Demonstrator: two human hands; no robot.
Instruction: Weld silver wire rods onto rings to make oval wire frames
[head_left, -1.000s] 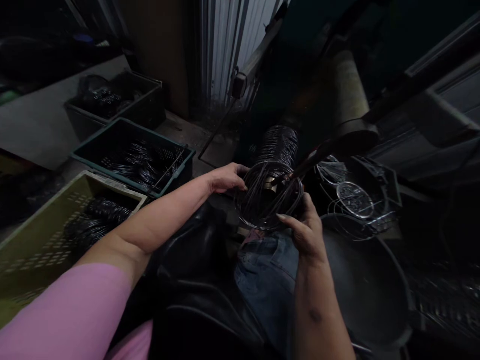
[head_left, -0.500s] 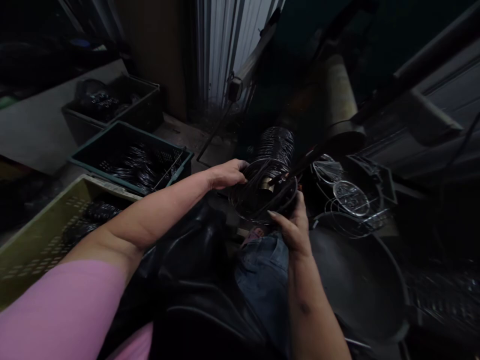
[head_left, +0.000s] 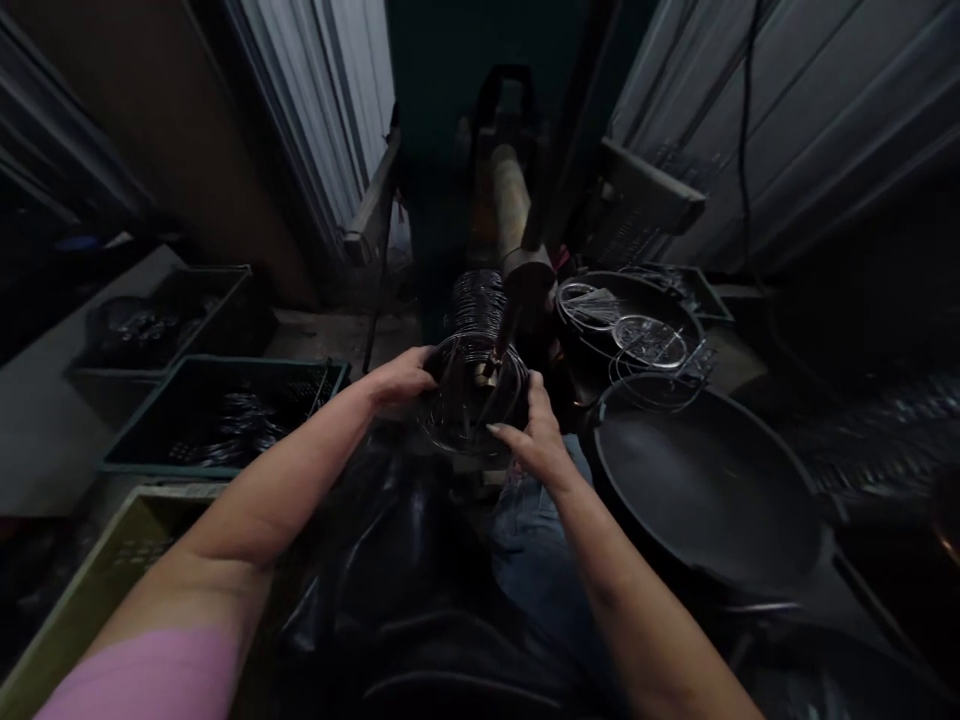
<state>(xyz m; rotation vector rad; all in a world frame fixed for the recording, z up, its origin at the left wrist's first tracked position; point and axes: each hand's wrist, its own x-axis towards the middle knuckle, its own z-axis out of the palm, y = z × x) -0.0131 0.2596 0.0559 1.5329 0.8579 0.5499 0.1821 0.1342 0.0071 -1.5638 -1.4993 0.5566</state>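
Observation:
Between my two hands is a loose bundle of thin wire rings [head_left: 517, 388], held around the near end of a machine's horizontal bar. My left hand [head_left: 405, 378] grips the bundle's left side, its fingertips partly hidden in the dark. On the right side, my right hand [head_left: 536, 432] holds the same rings, thumb toward me and fingers behind. Just beyond them, a stack of dark wire rings [head_left: 478, 300] sits packed along the bar. A brass-coloured end piece [head_left: 486, 374] shows through the middle of the bundle.
A large round black pan [head_left: 705, 480] stands at the right, with a second pan [head_left: 667, 310] of wire pieces behind it. Green [head_left: 225, 362] and yellow [head_left: 127, 510] crates stand at the left. A thick cylinder [head_left: 511, 200] of the machine rises beyond my hands.
My view has swung to the right, so everything sits further left in the picture. Both hands keep hold of the wire rings, close to the bar's end.

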